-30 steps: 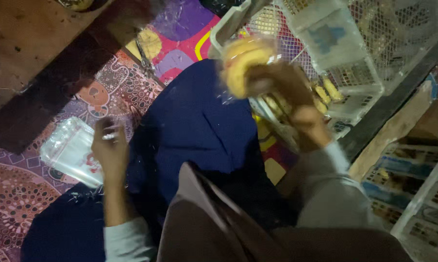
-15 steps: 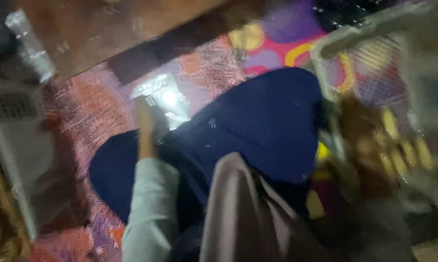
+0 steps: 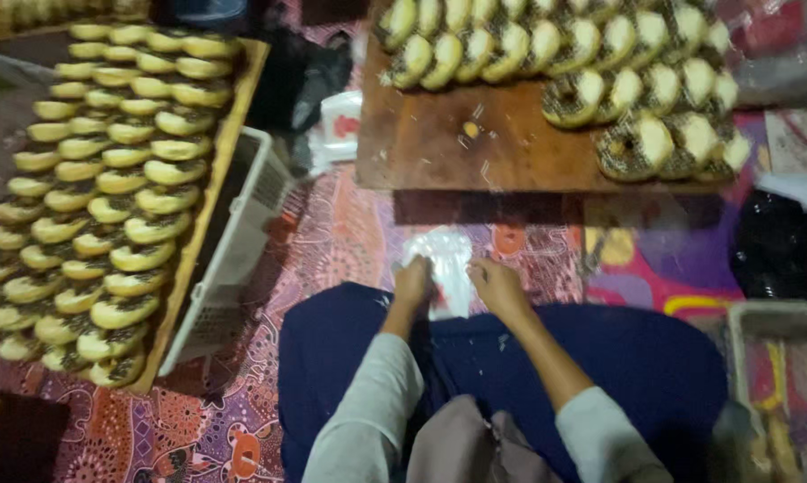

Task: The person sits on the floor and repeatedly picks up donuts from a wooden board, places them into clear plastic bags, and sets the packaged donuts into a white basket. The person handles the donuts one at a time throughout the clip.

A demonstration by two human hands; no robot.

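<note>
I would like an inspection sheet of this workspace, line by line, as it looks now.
Surface: patterned floor mat, purple and red.
Job's things: clear plastic bag, at the edge of a dark blue lap.
Clutter: white basket; black bag; grey crate.
Grippers: left hand and right hand both pinch the bag.
Cables: nothing seen.
Surroundings: wooden board with sprinkled doughnuts; long tray of doughnuts in rows.

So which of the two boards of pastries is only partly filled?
The far wooden board ahead of the hands; its near part is bare, while the left board is packed with rows.
</note>
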